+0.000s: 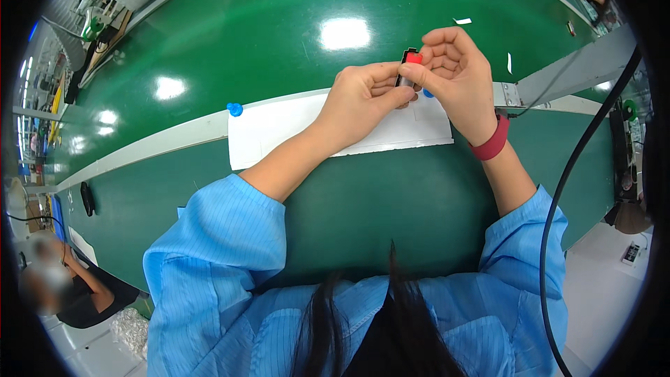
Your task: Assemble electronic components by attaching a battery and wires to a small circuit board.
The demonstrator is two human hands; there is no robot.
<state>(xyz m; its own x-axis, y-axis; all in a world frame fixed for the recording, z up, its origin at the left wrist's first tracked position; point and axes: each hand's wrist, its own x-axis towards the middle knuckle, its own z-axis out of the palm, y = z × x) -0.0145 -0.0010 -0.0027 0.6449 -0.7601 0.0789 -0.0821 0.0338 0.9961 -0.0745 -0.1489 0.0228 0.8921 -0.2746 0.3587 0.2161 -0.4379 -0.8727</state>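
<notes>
Green counter (391, 209); white sheet (269, 129) laid over rail (171, 142); black-and-red item (412, 58) gripped by left hand (361, 100) and right hand (460, 85); person (89, 300), apparently seated, seen at left.

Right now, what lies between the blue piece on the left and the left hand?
In the head view, part of the white sheet lies between the blue piece and the left hand; no other object shows there.

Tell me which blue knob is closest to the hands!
The right blue knob, partly hidden between the left hand and right hand. The other knob sits in plain view at the upper-left corner of the white sheet.
</notes>
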